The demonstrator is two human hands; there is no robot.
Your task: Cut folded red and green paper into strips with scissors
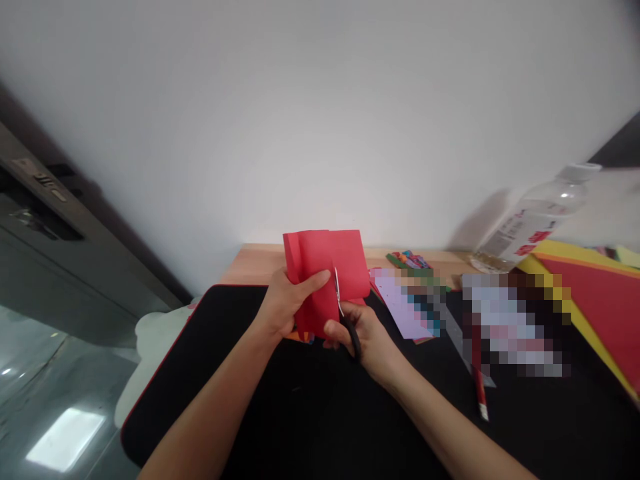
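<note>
A folded sheet of red paper (313, 257) is held up over the black mat, a cut running into it from its lower edge. My left hand (290, 300) grips its left side, thumb lying across the front. In my right hand (367, 333) is a pair of scissors (354, 333) with black handles, fingers closed through the loops. The metal blades point upward and sit at the cut in the paper; part of them is hidden behind it. Something orange shows on the mat just below the paper, mostly covered.
The black mat (310, 427) with a red edge lies on a wooden table (253, 260) against a white wall. To the right are a lilac sheet (395, 303), a red pencil (481, 393), a leaning plastic bottle (543, 213) and red and yellow paper (595, 307). Some items there are pixelated.
</note>
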